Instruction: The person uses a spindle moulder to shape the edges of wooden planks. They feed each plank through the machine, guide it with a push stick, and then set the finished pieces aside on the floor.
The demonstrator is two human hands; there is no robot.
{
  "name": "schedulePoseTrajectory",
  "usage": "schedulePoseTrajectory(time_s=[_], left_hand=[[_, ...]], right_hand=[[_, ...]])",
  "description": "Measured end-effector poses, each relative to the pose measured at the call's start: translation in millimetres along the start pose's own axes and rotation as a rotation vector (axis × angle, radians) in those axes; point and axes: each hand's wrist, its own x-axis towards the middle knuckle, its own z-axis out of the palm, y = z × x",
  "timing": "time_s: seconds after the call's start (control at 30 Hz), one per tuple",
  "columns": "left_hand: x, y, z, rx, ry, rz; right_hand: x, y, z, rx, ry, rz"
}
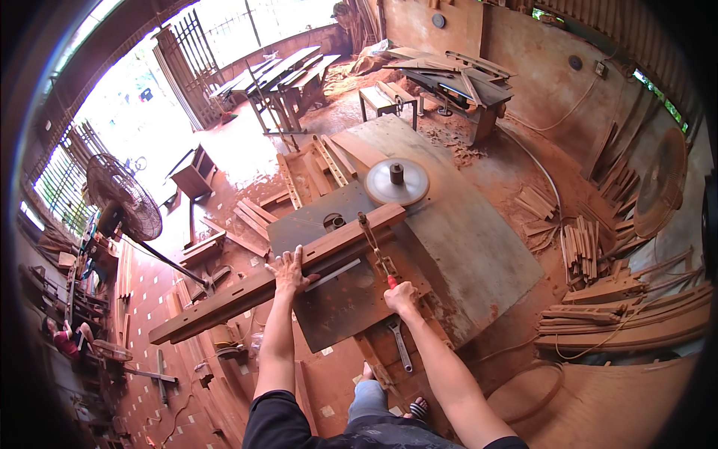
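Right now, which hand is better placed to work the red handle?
Likely the right hand: it grips the red handle, while the left hand lies spread on the wooden beam, farther off.

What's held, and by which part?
The right hand holds the brown metal lever by its red handle; the left hand lies spread on the long reddish-brown wooden beam.

Woodworking workshop, round metal blade [381, 188], stacked timber offcuts [583, 251], sawdust-strewn floor [493, 173]
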Motion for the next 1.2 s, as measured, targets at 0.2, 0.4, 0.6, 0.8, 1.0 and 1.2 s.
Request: schedulePoseTrajectory(time_s=[0.2,0.4,0.6,0.8,1.0,1.2], left_hand=[[12,-3,-7,-0.002,0.012,-0.004],[11,5,-12,-0.033,0.002,0.007],[11,3,-12,-0.006,0.012,0.013],[11,-1,-12,0.008,0.018,0.016],[16,8,-16,0.002,0.014,0.022],[14,0,-13,0.009,-0.017,-0.012]], right_hand=[[5,-14,-6,0.029,-0.041,0.013],[12,-9,2,0.05,-0.023,0.038],[15,-7,9,0.071,-0.014,0.026],[6,-18,-1,0.055,-0.034,0.031],[16,-13,-1,0.063,-0.057,0.046],[7,-20,-4,0.08,-0.062,0.034]])
